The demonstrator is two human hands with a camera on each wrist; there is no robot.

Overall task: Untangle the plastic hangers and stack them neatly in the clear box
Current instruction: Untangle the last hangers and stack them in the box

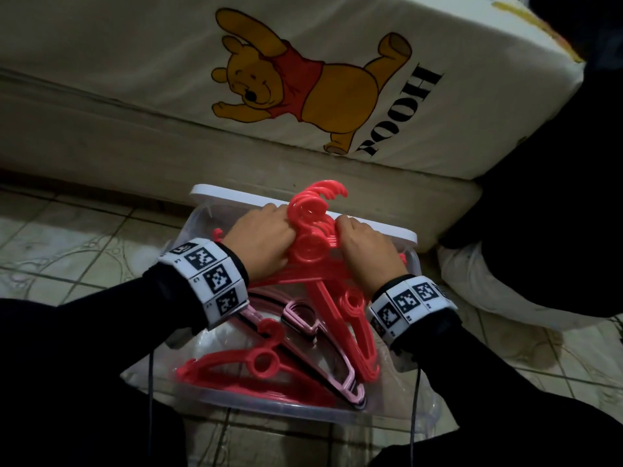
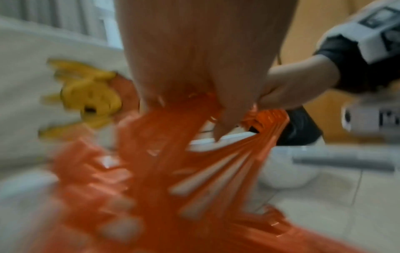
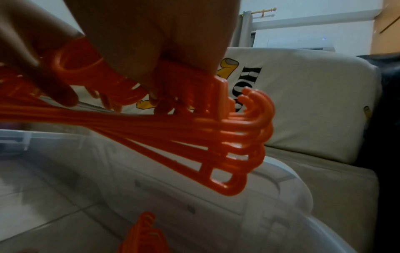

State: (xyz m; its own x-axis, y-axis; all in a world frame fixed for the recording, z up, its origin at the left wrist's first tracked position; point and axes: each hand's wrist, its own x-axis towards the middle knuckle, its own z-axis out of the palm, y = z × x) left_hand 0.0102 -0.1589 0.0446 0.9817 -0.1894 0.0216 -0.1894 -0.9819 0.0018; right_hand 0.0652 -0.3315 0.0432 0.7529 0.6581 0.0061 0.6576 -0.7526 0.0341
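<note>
A bundle of several red plastic hangers (image 1: 312, 230) is held over the clear box (image 1: 276, 404), hooks fanned out toward the far rim. My left hand (image 1: 266, 241) grips the bundle's left shoulder near the necks. My right hand (image 1: 364, 247) grips its right shoulder. In the right wrist view the fingers curl over the red hangers (image 3: 194, 130), whose end loops stick out past them. The left wrist view is blurred; the red hangers (image 2: 173, 171) spread below my left hand (image 2: 194, 68). More red hangers (image 1: 266, 362) and pink hangers (image 1: 303, 318) lie loose inside the box.
The box's white lid (image 1: 236, 193) stands behind it against a mattress (image 1: 337, 79) printed with a yellow bear. The box sits on a tiled floor (image 1: 67, 244). A pale bundle of cloth (image 1: 488, 284) lies to the right. My dark-clothed knees flank the box's near side.
</note>
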